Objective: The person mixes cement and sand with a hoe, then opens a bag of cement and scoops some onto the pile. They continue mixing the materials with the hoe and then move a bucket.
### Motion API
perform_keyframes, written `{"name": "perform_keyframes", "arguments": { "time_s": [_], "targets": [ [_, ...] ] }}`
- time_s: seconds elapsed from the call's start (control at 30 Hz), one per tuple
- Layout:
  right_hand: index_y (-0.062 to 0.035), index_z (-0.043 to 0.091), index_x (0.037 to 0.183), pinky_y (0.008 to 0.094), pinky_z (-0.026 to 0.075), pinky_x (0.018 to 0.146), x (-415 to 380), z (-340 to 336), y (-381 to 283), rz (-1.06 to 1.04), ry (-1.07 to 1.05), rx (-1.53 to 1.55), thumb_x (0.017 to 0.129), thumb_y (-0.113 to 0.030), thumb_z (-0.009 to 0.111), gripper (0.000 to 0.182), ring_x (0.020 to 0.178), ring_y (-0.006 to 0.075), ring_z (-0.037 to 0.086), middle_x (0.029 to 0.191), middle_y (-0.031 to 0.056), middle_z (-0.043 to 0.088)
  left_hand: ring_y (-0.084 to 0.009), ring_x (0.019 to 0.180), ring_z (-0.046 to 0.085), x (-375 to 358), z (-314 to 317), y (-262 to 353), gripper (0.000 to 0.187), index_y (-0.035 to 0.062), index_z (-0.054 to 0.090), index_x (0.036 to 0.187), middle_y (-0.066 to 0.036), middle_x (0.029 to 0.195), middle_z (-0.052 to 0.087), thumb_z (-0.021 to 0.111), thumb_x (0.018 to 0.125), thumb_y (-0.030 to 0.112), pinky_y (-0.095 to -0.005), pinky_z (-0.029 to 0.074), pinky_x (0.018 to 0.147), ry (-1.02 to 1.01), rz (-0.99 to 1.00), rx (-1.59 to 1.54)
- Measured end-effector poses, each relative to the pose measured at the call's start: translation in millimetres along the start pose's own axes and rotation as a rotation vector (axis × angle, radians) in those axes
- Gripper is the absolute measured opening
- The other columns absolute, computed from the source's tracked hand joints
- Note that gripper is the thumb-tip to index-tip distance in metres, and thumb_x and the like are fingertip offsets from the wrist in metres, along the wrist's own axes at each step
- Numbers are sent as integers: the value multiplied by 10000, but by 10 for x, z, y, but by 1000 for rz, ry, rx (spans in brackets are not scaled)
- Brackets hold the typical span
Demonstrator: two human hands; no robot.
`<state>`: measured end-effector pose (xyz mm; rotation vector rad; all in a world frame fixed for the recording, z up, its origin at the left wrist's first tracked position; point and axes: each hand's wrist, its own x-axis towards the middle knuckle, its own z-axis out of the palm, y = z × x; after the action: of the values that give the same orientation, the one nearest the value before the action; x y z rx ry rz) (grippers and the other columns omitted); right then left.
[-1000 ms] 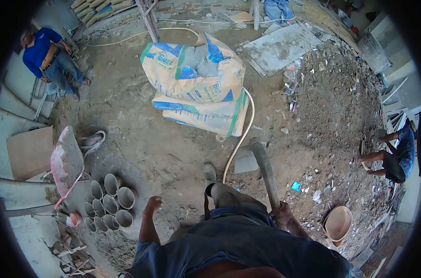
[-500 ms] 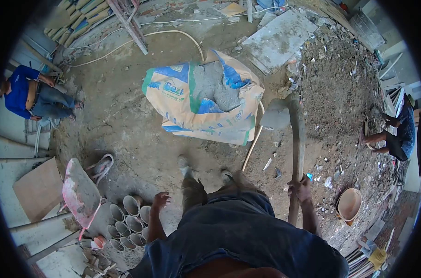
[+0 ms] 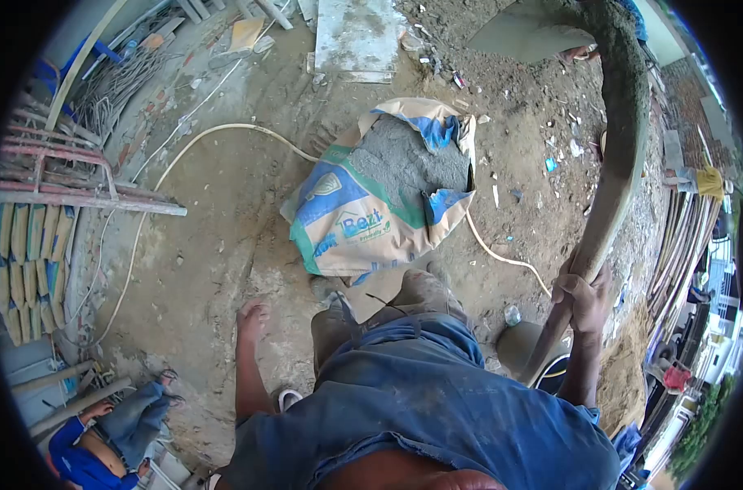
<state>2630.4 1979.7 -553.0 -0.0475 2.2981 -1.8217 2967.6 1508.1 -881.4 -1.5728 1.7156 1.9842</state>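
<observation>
Dusty construction ground (image 3: 224, 237), rubble and scattered scraps all over; right hand (image 3: 582, 296) clenched round the long cement-caked handle of a hoe (image 3: 616, 155), blade raised at the top of view above the dirt; left hand (image 3: 253, 316) hangs free at the person's side, fingers loosely curled, holding nothing; torn cement bag (image 3: 371, 208) lies open just ahead of the feet, grey powder showing; pale hose (image 3: 183, 151) curves across the ground behind the bag; another person in a blue shirt (image 3: 81, 461) at bottom left.
</observation>
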Motion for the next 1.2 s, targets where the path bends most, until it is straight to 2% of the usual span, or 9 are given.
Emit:
{"name": "perform_keyframes", "arguments": {
  "time_s": [0.2,0.37,0.43,0.6,0.83,0.9,1.03,1.1,1.2],
  "targets": [
    [20,509,709,238,405,374,-1201,380,-295,117,36,89,570,-120,660,248,399,132,504,509,54,503,-105,629,559,415,-128,801,317,4,512,1148,-78,838,604,474,850,104,-208,424,496,-129,71,7],
    [8,486,823,238,422,403,-1716,697,232,221,28,151,582,-69,665,310,435,123,520,582,65,539,-110,647,568,440,-189,824,339,4,510,1158,-60,861,609,475,841,118,-224,441,527,-291,203,195],
    [1,483,821,242,420,406,-1910,879,301,235,35,191,587,-44,657,296,449,117,520,599,65,544,-88,645,538,197,-148,805,311,-21,501,1137,-51,812,593,465,845,80,-209,407,524,-323,185,268],
    [-7,495,776,241,418,428,-2233,1272,453,313,17,241,603,-24,650,233,468,106,523,618,53,547,-122,690,596,212,-300,685,341,-12,529,1134,-70,858,621,469,819,104,-243,467,589,-431,147,502],
    [-4,480,799,261,431,396,-2025,1827,738,270,85,242,615,-35,637,244,434,132,525,609,65,544,-132,702,600,247,-428,866,334,-43,522,1127,-87,859,621,459,820,74,-261,500,631,-512,161,460],
    [-9,468,783,260,424,388,-1919,1978,748,235,118,265,630,-39,628,223,425,130,519,590,60,535,-130,702,595,324,-361,898,338,-42,516,1136,-89,864,621,466,822,72,-250,497,621,-545,291,518],
    [8,453,864,249,405,388,-1670,2123,797,234,159,172,660,-5,606,255,428,108,501,579,36,507,-125,678,579,381,-290,964,352,-44,507,1149,-83,859,615,478,819,76,-243,489,620,-588,270,475],
    [15,464,882,252,407,388,-1556,2161,822,215,180,115,671,-14,604,255,427,102,495,570,27,502,-100,705,583,365,-218,1016,367,-6,520,1163,-47,890,625,500,836,160,-226,448,601,-644,243,455],
    [17,474,898,252,409,388,-1448,2216,782,211,172,42,718,-83,655,275,428,96,486,572,20,499,-93,716,579,285,-78,1128,381,2,508,1180,-53,914,620,514,838,170,-223,439,579,-635,272,496]
  ]
}}
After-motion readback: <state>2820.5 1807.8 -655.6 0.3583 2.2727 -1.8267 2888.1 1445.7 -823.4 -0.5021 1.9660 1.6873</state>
